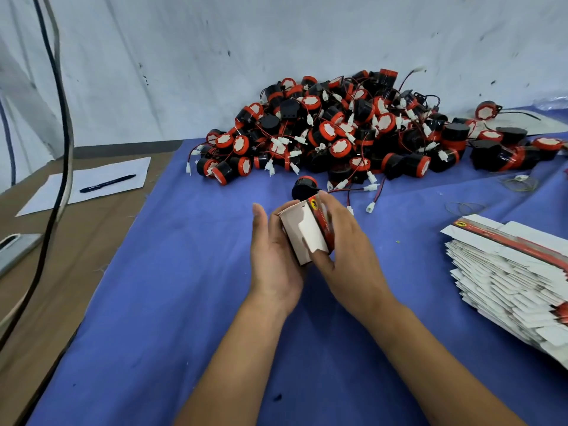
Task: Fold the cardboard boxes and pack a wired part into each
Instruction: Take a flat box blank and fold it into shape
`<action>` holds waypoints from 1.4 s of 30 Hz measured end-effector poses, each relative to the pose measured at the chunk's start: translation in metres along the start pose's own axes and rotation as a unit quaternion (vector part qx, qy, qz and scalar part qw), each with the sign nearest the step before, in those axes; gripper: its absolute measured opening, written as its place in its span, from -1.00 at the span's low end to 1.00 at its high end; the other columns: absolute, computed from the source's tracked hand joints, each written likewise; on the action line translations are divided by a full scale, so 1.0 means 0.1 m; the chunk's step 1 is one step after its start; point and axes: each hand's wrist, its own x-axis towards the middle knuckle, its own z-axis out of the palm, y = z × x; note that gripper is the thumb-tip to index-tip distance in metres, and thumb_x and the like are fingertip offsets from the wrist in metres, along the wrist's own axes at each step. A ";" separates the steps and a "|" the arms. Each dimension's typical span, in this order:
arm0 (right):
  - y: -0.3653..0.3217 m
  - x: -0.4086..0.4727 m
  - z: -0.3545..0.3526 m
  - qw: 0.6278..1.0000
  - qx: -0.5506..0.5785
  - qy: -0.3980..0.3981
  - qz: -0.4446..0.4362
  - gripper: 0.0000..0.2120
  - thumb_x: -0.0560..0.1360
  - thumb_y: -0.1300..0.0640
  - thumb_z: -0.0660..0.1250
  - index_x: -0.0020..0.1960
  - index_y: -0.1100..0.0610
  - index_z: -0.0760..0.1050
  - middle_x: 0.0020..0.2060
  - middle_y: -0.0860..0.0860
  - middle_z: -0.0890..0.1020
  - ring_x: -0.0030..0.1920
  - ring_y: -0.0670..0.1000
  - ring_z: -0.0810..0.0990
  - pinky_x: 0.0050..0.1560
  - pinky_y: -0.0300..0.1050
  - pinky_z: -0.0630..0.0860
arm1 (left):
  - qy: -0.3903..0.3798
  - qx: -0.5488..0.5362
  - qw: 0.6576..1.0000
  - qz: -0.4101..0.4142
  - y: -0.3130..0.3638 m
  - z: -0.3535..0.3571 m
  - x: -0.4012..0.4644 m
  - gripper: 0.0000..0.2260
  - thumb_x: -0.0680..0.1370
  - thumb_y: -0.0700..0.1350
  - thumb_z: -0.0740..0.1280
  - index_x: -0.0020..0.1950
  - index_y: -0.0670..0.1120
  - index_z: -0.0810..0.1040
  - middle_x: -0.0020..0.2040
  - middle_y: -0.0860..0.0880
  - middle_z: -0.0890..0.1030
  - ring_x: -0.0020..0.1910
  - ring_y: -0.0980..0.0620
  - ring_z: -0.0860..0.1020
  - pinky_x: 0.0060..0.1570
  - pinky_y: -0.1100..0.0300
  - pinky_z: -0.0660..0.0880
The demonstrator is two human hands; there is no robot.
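A small white cardboard box (304,232) with a red printed side is held between both hands above the blue cloth (184,272). My left hand (272,259) cups its left side and underside. My right hand (341,238) grips its red side, thumb on the near flap. Just behind the box lies a black and red wired part (302,186), its red and black wire (350,189) ending in white plugs. A big pile of such parts (344,130) sits at the back of the cloth. A stack of flat unfolded boxes (510,272) lies at the right.
A sheet of paper (92,179) with a dark pen (107,183) lies on the brown table at the left. Black cables (58,118) hang down the left side. A grey metal piece (15,250) sits at the left edge. A pale wall backs the pile.
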 end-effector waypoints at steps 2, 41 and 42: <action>-0.01 -0.01 0.02 0.999 -0.035 -0.020 -0.001 -0.22 0.49 0.09 0.36 0.58 -0.21 0.03 0.43 -0.17 0.34 0.28 0.04 0.48 0.13 0.09 0.55 | -0.009 0.009 1.000 -0.006 0.01 -0.04 0.01 -0.39 0.54 0.36 0.23 0.32 -0.09 0.58 0.14 -0.12 0.69 0.09 -0.09 0.65 0.01 0.03 0.59; 0.01 0.04 0.05 0.909 0.380 0.003 0.170 -0.64 0.61 0.30 0.19 0.35 0.05 0.46 0.15 0.07 0.66 0.18 0.10 0.66 0.12 0.16 0.65 | -0.037 0.275 0.925 0.258 -0.20 0.09 0.02 -0.71 0.73 0.06 0.07 0.28 0.05 0.53 0.25 -0.02 0.62 0.20 -0.07 0.61 0.11 0.05 0.62; 0.03 0.04 0.04 0.901 0.399 -0.011 0.170 -0.64 0.63 0.31 0.20 0.36 0.05 0.46 0.17 0.07 0.66 0.18 0.09 0.66 0.09 0.08 0.66 | -0.030 0.281 0.922 0.265 -0.21 0.08 0.04 -0.71 0.73 0.06 0.07 0.28 0.06 0.53 0.24 0.01 0.62 0.20 -0.04 0.62 0.10 0.06 0.62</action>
